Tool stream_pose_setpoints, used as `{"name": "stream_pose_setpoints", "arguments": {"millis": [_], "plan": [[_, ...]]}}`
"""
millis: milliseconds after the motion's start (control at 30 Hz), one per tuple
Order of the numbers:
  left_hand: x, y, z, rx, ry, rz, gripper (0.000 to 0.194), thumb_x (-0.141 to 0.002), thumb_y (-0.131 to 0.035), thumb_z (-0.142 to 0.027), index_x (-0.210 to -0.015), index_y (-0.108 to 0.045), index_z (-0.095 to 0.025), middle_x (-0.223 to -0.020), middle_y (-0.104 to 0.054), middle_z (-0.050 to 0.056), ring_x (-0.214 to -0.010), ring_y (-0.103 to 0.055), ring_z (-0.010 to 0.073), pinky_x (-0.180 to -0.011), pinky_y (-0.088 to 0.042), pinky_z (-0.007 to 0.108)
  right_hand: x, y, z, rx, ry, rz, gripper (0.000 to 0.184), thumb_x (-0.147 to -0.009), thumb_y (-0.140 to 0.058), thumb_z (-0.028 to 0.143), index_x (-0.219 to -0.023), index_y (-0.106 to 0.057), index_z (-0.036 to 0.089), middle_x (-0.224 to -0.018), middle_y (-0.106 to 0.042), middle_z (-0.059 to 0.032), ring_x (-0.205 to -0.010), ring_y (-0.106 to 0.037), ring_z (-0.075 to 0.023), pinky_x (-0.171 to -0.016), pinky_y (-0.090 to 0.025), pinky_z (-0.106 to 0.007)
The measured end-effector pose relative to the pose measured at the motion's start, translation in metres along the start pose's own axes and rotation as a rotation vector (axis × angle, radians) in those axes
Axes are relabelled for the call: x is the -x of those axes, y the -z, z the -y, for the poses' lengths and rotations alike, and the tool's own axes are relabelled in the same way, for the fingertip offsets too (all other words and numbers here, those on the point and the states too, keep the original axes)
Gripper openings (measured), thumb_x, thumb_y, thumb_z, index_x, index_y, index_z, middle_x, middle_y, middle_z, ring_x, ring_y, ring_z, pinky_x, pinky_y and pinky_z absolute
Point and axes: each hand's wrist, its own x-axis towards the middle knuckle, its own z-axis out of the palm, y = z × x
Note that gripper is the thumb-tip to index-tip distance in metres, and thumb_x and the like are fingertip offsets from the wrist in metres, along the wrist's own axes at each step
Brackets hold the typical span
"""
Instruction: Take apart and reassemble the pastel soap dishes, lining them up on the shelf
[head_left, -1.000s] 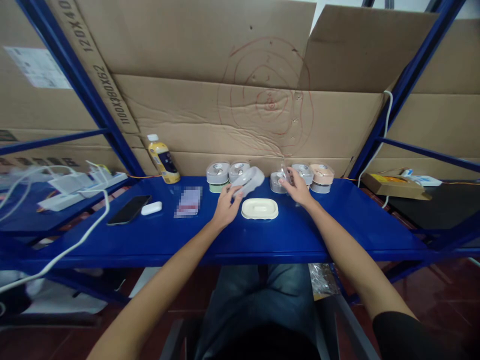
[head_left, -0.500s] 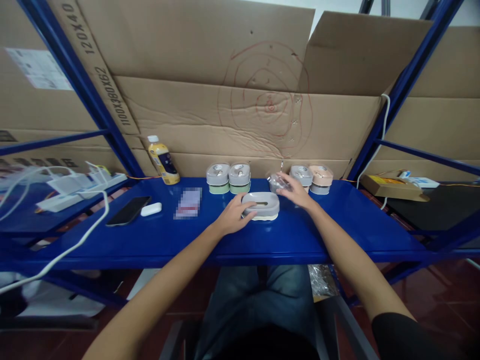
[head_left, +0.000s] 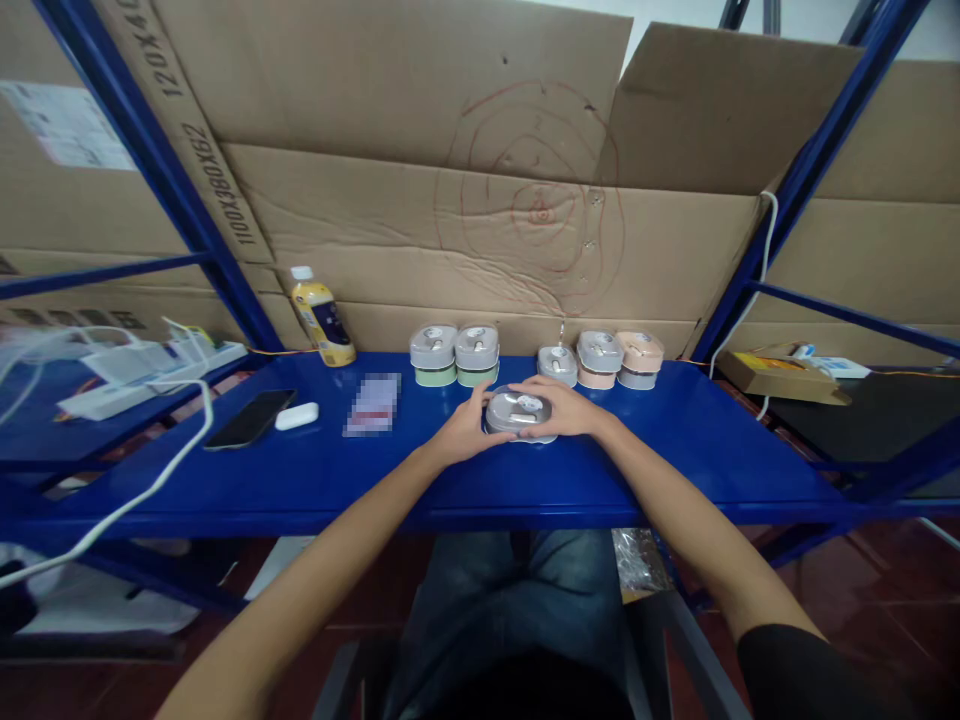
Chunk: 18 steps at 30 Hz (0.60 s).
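Clasping grey plastic lidded box (head_left: 519, 410) between both hands, fingers closed around it. Left hand (head_left: 466, 433) gripped its left side; right hand (head_left: 566, 406) lay across its top and right side. Box sat mid-shelf on blue steel shelf (head_left: 675, 452), just in front of row of five lidded containers (head_left: 600, 351). We had black phone (head_left: 250, 418), white earbud case (head_left: 296, 416) well left.
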Motion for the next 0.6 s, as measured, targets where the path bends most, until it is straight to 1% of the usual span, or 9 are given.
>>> {"name": "stream_pose_setpoints", "arguments": {"millis": [100,200,267,333,400,467,533,600], "plan": [[0.0,0.001,-0.001,0.0,-0.003,0.018,0.102,-0.077,-0.087,-0.049,-0.157,-0.029,-0.022,-0.146,-0.062,0.017,-0.135,-0.061,0.0356,-0.115,-0.048,0.054,0.0,-0.006,-0.002,0.01,-0.021,0.021,0.087,-0.08,-0.083,0.056,-0.155,-0.051,0.027,-0.138,-0.059,-0.0138,-0.123,-0.063,-0.0317,-0.107,-0.05,-0.051],[-0.001,0.002,0.0,-0.01,-0.019,0.022,0.097,-0.079,-0.085,-0.046,-0.156,-0.03,-0.022,-0.149,-0.06,0.018,-0.137,-0.059,0.0361,-0.116,-0.047,0.055,0.0,-0.007,0.001,0.059,-0.067,0.038,0.087,-0.083,-0.078,0.061,-0.157,-0.049,0.025,-0.137,-0.059,-0.014,-0.123,-0.064,-0.0321,-0.105,-0.052,-0.049],[-0.002,0.001,0.005,-0.032,-0.032,0.0,0.091,-0.082,-0.082,-0.043,-0.155,-0.033,-0.021,-0.149,-0.059,0.019,-0.138,-0.058,0.0359,-0.116,-0.046,0.055,0.001,-0.005,0.007,0.11,-0.106,0.05,0.089,-0.085,-0.074,0.067,-0.158,-0.047,0.024,-0.137,-0.058,-0.0148,-0.123,-0.064,-0.0331,-0.104,-0.053,-0.048],[-0.004,0.0,0.011,-0.071,-0.039,-0.055,0.083,-0.085,-0.079,-0.038,-0.153,-0.034,-0.019,-0.147,-0.06,0.02,-0.138,-0.059,0.035,-0.117,-0.046,0.055,0.003,-0.002,0.015,0.162,-0.164,0.057,0.092,-0.086,-0.07,0.071,-0.16,-0.043,0.024,-0.135,-0.058,-0.0159,-0.121,-0.064,-0.0344,-0.101,-0.054,-0.048],[-0.006,-0.001,0.018,-0.121,-0.044,-0.126,0.072,-0.089,-0.074,-0.032,-0.15,-0.038,-0.017,-0.143,-0.062,0.02,-0.134,-0.061,0.0337,-0.116,-0.047,0.055,0.003,0.002,0.023,0.204,-0.228,0.067,0.097,-0.085,-0.07,0.073,-0.162,-0.038,0.024,-0.135,-0.059,-0.0171,-0.119,-0.065,-0.0362,-0.098,-0.055,-0.048],[-0.007,-0.001,0.021,-0.162,-0.051,-0.173,0.057,-0.091,-0.068,-0.028,-0.143,-0.045,-0.016,-0.135,-0.066,0.019,-0.126,-0.066,0.0319,-0.111,-0.052,0.053,0.003,0.005,0.028,0.238,-0.262,0.086,0.102,-0.081,-0.075,0.071,-0.163,-0.036,0.025,-0.135,-0.06,-0.0177,-0.117,-0.065,-0.0378,-0.096,-0.055,-0.048],[-0.007,-0.001,0.02,-0.179,-0.06,-0.176,0.045,-0.093,-0.064,-0.028,-0.134,-0.053,-0.016,-0.127,-0.069,0.016,-0.116,-0.069,0.0297,-0.105,-0.056,0.05,0.003,0.006,0.031,0.265,-0.269,0.107,0.102,-0.078,-0.079,0.068,-0.161,-0.037,0.027,-0.134,-0.061,-0.0172,-0.116,-0.066,-0.038,-0.093,-0.055,-0.046],[-0.007,-0.001,0.017,-0.17,-0.071,-0.163,0.041,-0.092,-0.064,-0.029,-0.131,-0.056,-0.017,-0.124,-0.07,0.014,-0.11,-0.071,0.0281,-0.101,-0.058,0.049,0.002,0.006,0.031,0.283,-0.283,0.114,0.098,-0.078,-0.08,0.067,-0.159,-0.04,0.028,-0.131,-0.062,-0.0162,-0.112,-0.067,-0.0366,-0.091,-0.054,-0.043]]}}
